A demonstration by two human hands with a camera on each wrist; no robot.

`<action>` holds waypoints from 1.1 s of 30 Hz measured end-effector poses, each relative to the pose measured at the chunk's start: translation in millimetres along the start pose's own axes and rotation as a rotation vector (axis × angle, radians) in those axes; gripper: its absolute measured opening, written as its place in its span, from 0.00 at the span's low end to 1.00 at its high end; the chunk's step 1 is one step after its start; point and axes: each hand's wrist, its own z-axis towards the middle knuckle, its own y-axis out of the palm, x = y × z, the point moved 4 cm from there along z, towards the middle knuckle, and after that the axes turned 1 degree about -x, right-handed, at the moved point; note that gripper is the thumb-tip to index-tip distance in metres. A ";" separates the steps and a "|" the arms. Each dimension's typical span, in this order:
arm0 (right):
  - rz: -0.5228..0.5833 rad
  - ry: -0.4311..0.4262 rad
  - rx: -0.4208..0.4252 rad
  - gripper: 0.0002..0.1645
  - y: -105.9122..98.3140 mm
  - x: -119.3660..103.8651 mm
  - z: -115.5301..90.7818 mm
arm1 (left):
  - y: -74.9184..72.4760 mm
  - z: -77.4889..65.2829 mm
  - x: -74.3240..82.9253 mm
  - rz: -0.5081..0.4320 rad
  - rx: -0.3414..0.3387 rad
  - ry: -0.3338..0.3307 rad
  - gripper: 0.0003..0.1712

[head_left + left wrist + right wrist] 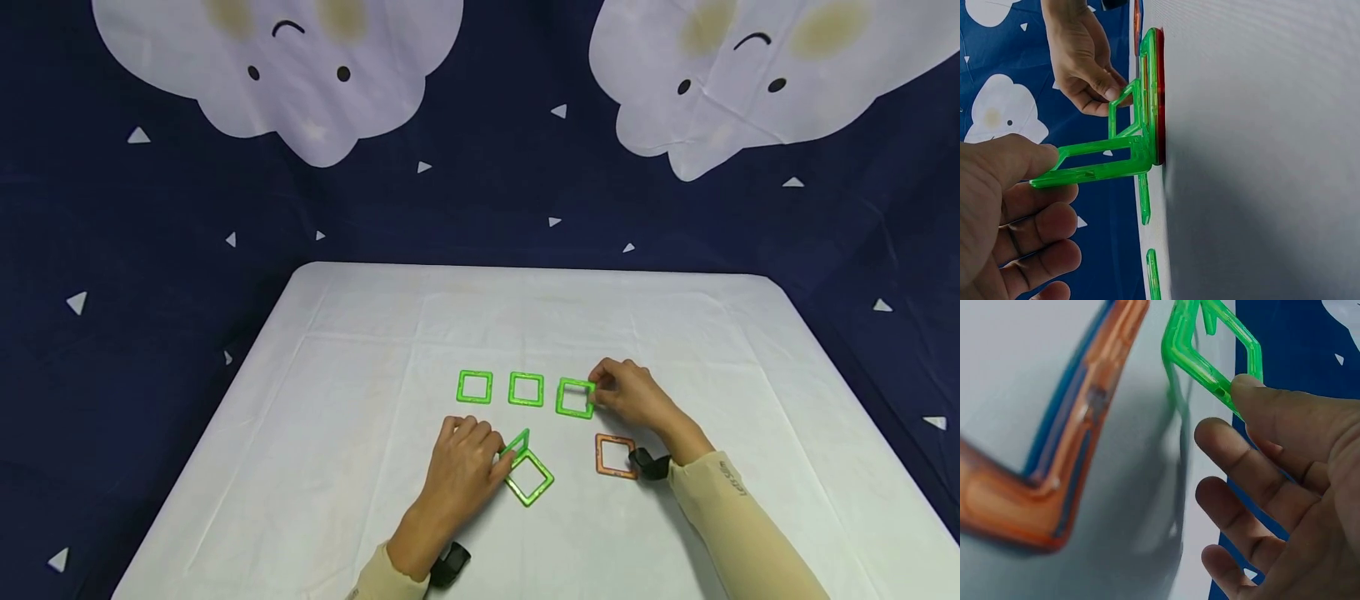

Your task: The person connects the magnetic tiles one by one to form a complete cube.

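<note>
My left hand (465, 458) pinches a green square magnetic tile (1091, 175) between thumb and index finger. That tile stands on edge against another green tile (541, 492) lying flat. Beneath the flat one, a red tile (1160, 100) shows in the left wrist view. Farther back, my right hand (633, 396) pinches the right side of a green square tile (574, 413), which looks tilted off the table; its other fingers are spread apart. Close to the right wrist lies an orange tile (617, 474), with a blue tile (1063, 403) under it.
Two more green square tiles, one on the left (474, 401) and one in the middle (526, 404), lie flat in a row left of the right hand's tile. A white cloth covers the table (337, 417). Behind it hangs a dark blue curtain (487, 208) with clouds.
</note>
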 end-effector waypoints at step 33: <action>-0.024 -0.045 0.069 0.02 -10.6 -20.1 -12.1 | -3.5 -1.5 0.3 0.010 -0.001 -0.030 0.13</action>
